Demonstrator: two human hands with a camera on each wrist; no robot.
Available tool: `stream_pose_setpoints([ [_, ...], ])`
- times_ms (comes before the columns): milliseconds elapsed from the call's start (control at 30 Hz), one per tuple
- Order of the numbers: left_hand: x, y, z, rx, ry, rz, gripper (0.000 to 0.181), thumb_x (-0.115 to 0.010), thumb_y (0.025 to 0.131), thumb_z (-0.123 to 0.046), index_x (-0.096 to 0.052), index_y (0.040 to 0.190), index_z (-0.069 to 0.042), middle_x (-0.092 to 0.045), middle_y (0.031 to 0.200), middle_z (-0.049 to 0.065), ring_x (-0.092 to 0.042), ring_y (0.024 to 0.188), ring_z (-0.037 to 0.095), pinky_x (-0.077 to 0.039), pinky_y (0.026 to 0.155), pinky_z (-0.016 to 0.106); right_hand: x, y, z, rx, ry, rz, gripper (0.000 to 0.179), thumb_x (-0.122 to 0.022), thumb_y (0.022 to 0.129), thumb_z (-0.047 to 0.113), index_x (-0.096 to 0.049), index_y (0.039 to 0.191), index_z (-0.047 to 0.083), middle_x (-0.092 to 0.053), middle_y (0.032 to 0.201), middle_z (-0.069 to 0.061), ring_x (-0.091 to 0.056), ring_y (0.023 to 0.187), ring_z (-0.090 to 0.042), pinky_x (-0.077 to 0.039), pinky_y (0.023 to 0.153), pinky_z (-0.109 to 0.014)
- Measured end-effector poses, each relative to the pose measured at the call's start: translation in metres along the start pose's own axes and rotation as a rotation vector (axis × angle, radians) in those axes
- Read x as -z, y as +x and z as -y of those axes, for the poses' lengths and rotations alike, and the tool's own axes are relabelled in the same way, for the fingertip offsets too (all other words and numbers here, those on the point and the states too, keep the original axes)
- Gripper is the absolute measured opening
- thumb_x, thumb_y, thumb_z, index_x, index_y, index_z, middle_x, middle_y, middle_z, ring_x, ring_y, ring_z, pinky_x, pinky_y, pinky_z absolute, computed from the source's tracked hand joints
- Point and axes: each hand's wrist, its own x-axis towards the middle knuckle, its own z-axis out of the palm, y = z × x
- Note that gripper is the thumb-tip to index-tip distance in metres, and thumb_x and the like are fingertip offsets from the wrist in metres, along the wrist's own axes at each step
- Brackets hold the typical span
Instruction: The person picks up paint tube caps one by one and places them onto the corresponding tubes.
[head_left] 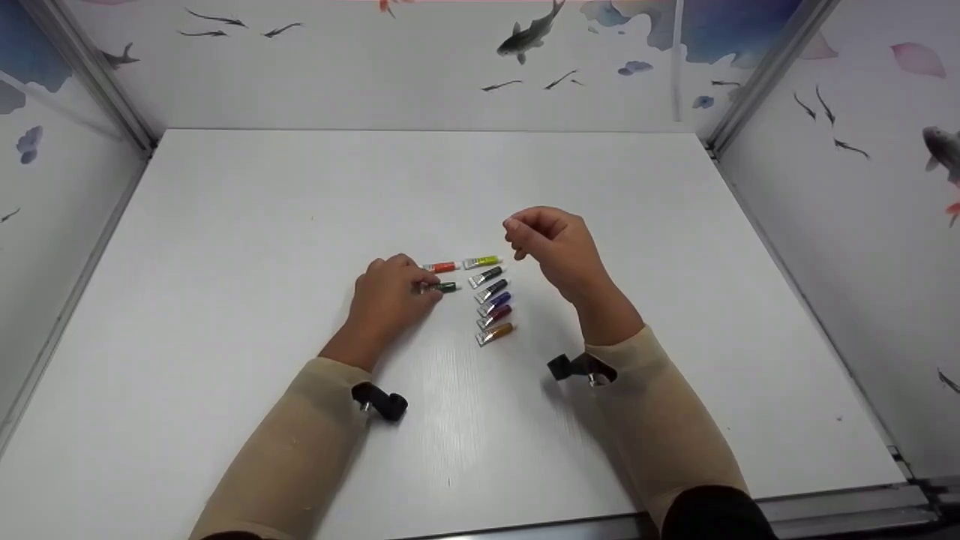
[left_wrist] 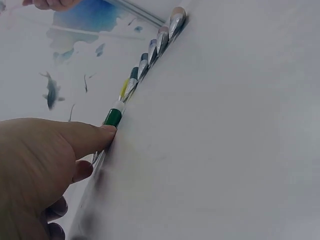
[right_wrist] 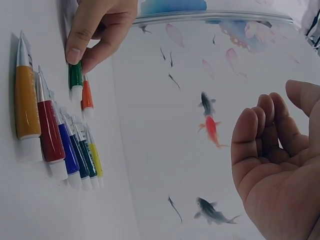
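My left hand (head_left: 392, 296) pinches a green paint tube (head_left: 448, 287) between thumb and fingers, low over the white table; its white cap points right. Just behind it lies an orange paint tube (head_left: 441, 267). To the right runs a column of small paint tubes: a yellow-green one (head_left: 481, 262) at the back, two dark ones, then a blue one (head_left: 494, 304), a red one (head_left: 495, 316) and an ochre one (head_left: 496, 334) nearest me. Raised to the right of the column, my right hand (head_left: 559, 251) has loosely curled fingers and holds nothing, as the right wrist view shows.
White panels printed with fish (head_left: 529, 34) and blue washes wall the table (head_left: 225, 202) at the back and sides. A metal rail (head_left: 840, 504) runs along the front right edge. Each sleeved wrist carries a black camera mount (head_left: 381, 401).
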Motion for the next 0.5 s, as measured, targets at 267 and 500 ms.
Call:
stream_pose_setpoints([
  [267, -0.003, 0.004, 0.001, 0.004, -0.019, 0.021, 0.031, -0.082, 0.093, -0.039, -0.082, 0.123, -0.031, -0.073, 0.117, -0.002, -0.064, 0.110, 0.028, -0.052, 0.094, 0.049, 0.003, 0.002, -0.007, -0.025, 0.000, -0.022, 0.017, -0.070, 0.104, 0.021, -0.076, 0.105, 0.006, -0.069, 0.093, -0.004, -0.064, 0.086, -0.019, -0.061, 0.077, -0.027],
  [500, -0.003, 0.004, -0.004, 0.016, -0.029, -0.023, 0.038, -0.080, 0.093, -0.047, -0.080, 0.125, -0.027, -0.072, 0.123, -0.001, -0.064, 0.114, 0.027, -0.052, 0.099, 0.049, 0.009, 0.008, -0.017, -0.074, -0.053, -0.061, 0.020, -0.070, 0.104, 0.027, -0.076, 0.108, 0.008, -0.068, 0.098, -0.007, -0.064, 0.090, -0.022, -0.061, 0.079, -0.027],
])
